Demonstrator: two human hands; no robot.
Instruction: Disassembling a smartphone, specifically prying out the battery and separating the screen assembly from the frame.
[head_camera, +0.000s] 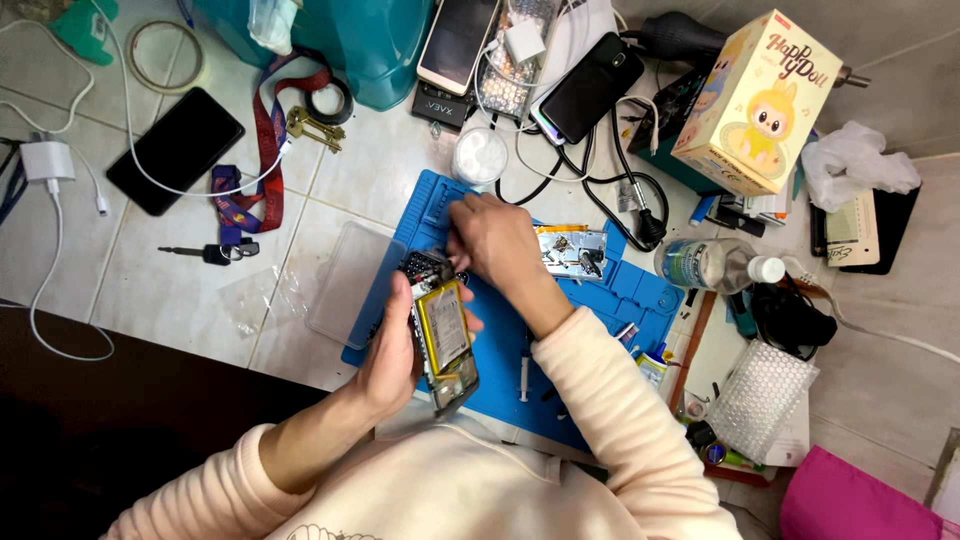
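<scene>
Two hands meet over an opened phone (445, 340) held above a blue work mat (620, 300) on the tiled bench (150, 270). The left hand (395, 355) cradles the phone from its left side, thumb hooked over the front edge near the yellow battery (443, 328), so its grip is clamped on the phone's body. The phone's long axis runs nearly up and down in the view, tilted slightly, with the circuit-board end pointing away from the person and the bottom end toward the chest.

The right hand (495, 245) sits just beyond that far end, fingers bunched together and touching the top of the phone; it seems to pinch something small there, though the view is too coarse to tell what. This hand is the nearer one to the exposed board.

Just right of the right hand a metal frame part (572, 250) lies on the mat. A second phone (175, 150), black, lies well apart at the left, near keys (315, 127) on a red lanyard (265, 130).
</scene>
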